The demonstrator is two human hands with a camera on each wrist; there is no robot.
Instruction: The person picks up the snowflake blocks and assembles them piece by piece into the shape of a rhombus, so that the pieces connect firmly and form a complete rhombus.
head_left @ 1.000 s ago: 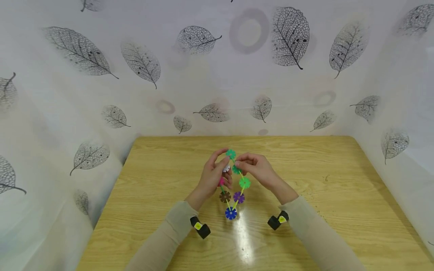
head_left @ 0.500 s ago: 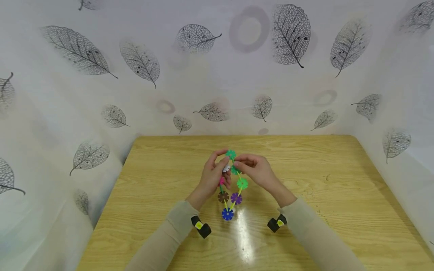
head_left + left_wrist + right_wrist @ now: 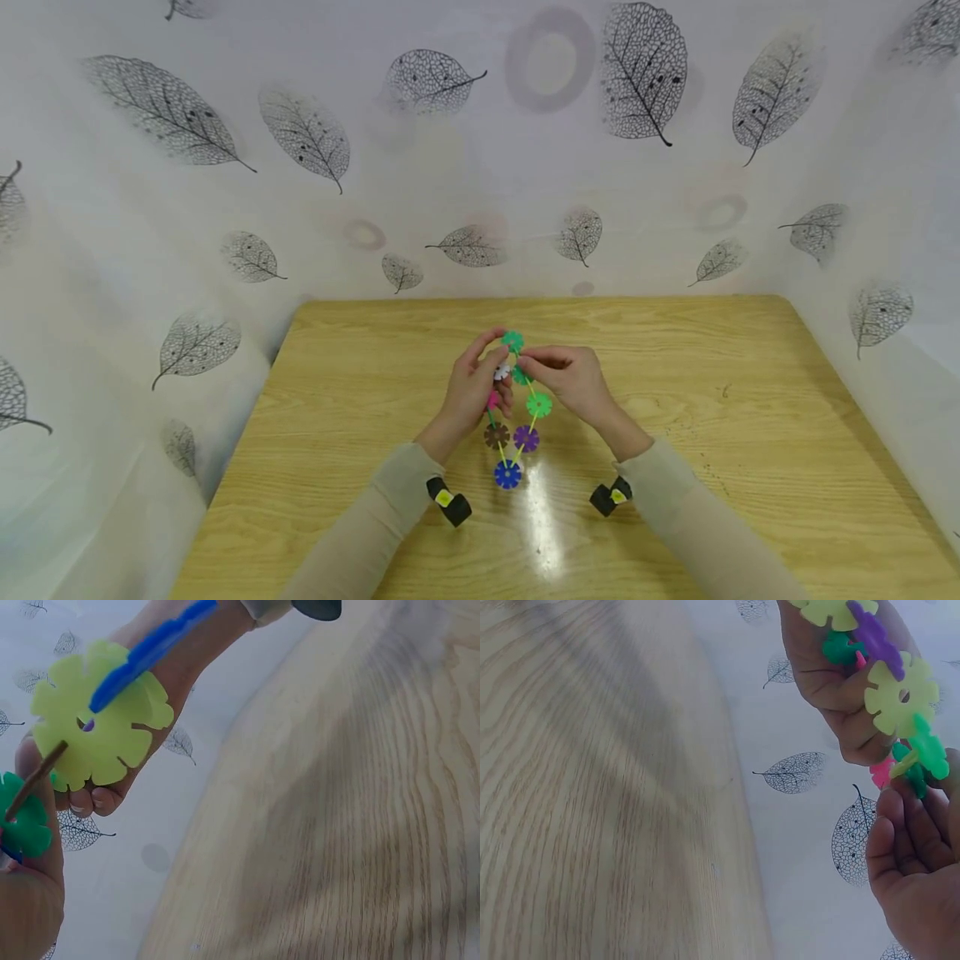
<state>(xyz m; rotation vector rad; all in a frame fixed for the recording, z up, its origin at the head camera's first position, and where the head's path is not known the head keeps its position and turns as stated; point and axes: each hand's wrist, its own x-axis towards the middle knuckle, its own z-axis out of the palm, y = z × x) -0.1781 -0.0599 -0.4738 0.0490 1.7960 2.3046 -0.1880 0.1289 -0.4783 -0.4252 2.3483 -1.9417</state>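
Slotted plastic snowflake discs, joined edge to edge, hang between my hands as a loop. My left hand [image 3: 467, 390] grips its upper left, where a teal disc [image 3: 513, 342] and a white disc [image 3: 502, 372] show by the thumb. With thumb and fingertips my right hand [image 3: 576, 380] pinches a green disc [image 3: 521, 376] on the other side. Lower down come a light green disc [image 3: 538, 405], a purple disc [image 3: 526, 438] and a brown disc [image 3: 497, 435]; a blue disc [image 3: 507, 474] is lowest. A yellow disc [image 3: 101, 754] fills much of the left wrist view's upper left.
The wooden table [image 3: 360, 517] lies under both forearms. Behind and beside it hangs a white cloth [image 3: 480, 167] printed with grey leaves. Each wrist carries a small black camera, such as the left wrist camera [image 3: 454, 507].
The loop's lower end swings left, then slightly back right. My right hand shifts very slightly, its fingers drawn closer together; both hands keep their hold. The head view tilts a little.
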